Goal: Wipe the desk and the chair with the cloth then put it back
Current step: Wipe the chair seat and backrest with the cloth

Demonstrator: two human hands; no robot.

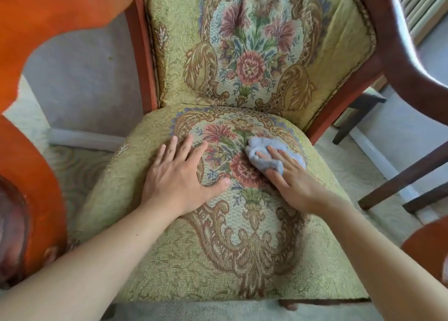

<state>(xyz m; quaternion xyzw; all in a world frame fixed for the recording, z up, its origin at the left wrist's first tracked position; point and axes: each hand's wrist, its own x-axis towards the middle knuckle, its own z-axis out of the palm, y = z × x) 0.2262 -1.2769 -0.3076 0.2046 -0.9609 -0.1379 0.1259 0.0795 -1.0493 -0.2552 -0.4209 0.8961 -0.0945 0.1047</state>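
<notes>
While left hand (179, 177) lies flat, right hand (289, 180) presses cloth (266, 151).

The chair (242, 260) is covered in coarse woven tapestry cloth, matt and nubbly, with a flower pattern on seat and back. Its frame and arms (31, 163) are polished reddish wood with a soft gloss. The cloth (269, 148) is a soft, fuzzy, matt grey-blue fabric. The carpet (358, 173) looks pale, matt and low-piled.

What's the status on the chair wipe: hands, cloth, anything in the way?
Left hand flat on the chair seat, holding nothing. Right hand pressing the cloth onto the seat, fingers straight. Nothing else on the seat.
</notes>
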